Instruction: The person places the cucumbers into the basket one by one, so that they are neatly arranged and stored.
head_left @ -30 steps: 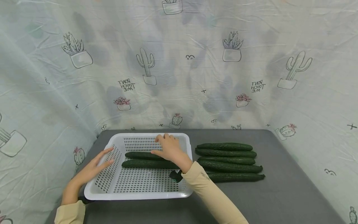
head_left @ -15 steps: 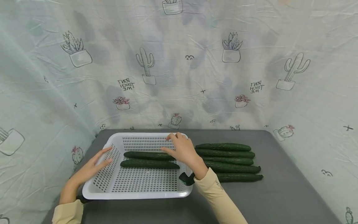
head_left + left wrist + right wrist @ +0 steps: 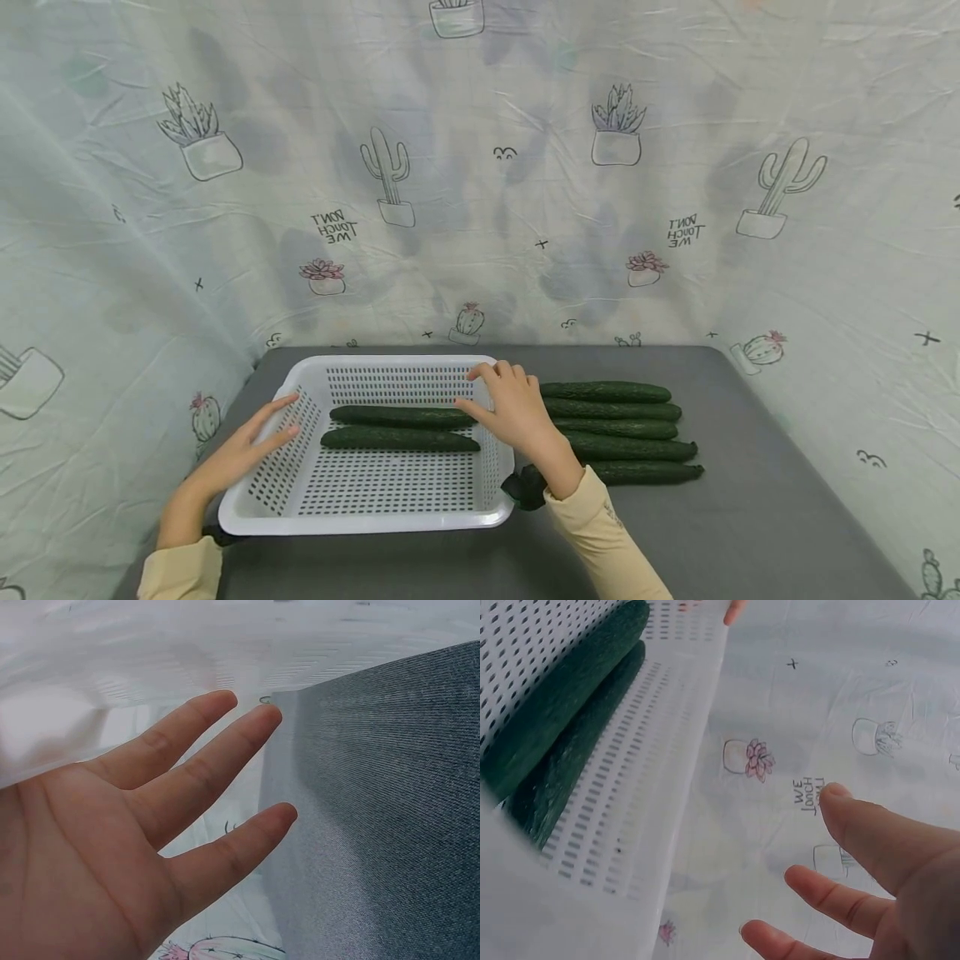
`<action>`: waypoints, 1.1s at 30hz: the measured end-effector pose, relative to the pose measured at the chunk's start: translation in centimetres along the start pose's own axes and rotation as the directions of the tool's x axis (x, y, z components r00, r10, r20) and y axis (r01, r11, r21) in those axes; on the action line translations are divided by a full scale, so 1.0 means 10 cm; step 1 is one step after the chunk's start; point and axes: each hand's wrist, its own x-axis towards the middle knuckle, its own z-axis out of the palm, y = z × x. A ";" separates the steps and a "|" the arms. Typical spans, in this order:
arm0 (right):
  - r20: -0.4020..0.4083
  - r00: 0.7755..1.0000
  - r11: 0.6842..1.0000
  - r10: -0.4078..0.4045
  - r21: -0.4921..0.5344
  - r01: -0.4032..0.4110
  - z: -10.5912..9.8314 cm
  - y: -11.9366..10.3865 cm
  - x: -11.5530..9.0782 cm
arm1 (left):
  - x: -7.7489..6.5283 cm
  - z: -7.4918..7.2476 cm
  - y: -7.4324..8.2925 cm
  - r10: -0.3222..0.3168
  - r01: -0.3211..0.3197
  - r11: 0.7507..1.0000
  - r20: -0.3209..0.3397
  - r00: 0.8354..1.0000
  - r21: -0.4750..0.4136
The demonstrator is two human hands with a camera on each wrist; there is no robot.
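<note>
A white perforated plastic basket (image 3: 367, 525) has two dark green cucumbers lying side by side in it, the back one (image 3: 390, 415) and the front one (image 3: 397, 438). My left hand (image 3: 243, 446) is at the basket's left side, fingers spread and straight, thumb and forefinger reaching over the rim. In the left wrist view several fingers (image 3: 202, 776) extend outside the basket wall. Above the right rim hovers my right hand (image 3: 517, 408), fingers loosely bent and holding nothing. The right wrist view shows that hand (image 3: 885, 885) apart from the basket wall.
Several more cucumbers (image 3: 637, 448) lie in a stack of rows on the grey table (image 3: 750, 500), right of the basket; my right hand and forearm cover their left ends. A cactus-print curtain (image 3: 540, 167) surrounds the table at the back and sides.
My right hand has moved rightward from over the cucumbers in the basket to its right rim, staying empty. My left hand and the cucumbers look unmoved.
</note>
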 end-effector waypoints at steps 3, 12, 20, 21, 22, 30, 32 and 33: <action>-0.012 1.000 1.000 0.010 -0.012 -0.010 -0.01 0.07 -0.05 | 0.00 0.01 0.00 -0.012 0.012 1.000 0.001 1.000 -0.021; -0.072 0.997 1.000 0.014 -0.009 -0.015 -0.04 0.30 -0.20 | 0.01 0.01 0.01 -0.004 0.004 1.000 -0.010 1.000 0.007; -0.081 0.996 0.999 0.028 -0.038 -0.031 -0.03 0.51 -0.34 | 0.00 0.00 0.01 0.024 -0.023 0.998 -0.023 0.999 0.052; -0.082 0.996 0.999 0.029 -0.043 -0.033 -0.02 0.54 -0.36 | 0.00 0.00 0.01 0.021 -0.020 0.999 -0.023 1.000 0.048; -0.084 0.996 0.999 0.030 -0.043 -0.034 -0.01 0.56 -0.38 | -0.01 0.00 0.01 0.018 -0.017 0.999 -0.023 1.000 0.044; -0.102 0.994 0.998 0.044 -0.033 -0.047 0.04 0.79 -0.53 | -0.01 -0.01 0.03 0.003 -0.003 1.000 -0.011 1.000 0.005; -0.108 0.993 0.998 0.046 -0.041 -0.051 0.06 0.85 -0.57 | 0.00 0.00 0.03 0.009 -0.009 1.000 -0.012 1.000 0.013; -0.112 0.993 0.998 0.047 -0.043 -0.052 0.06 0.89 -0.59 | 0.01 0.00 0.03 0.012 -0.011 1.000 -0.012 1.000 0.018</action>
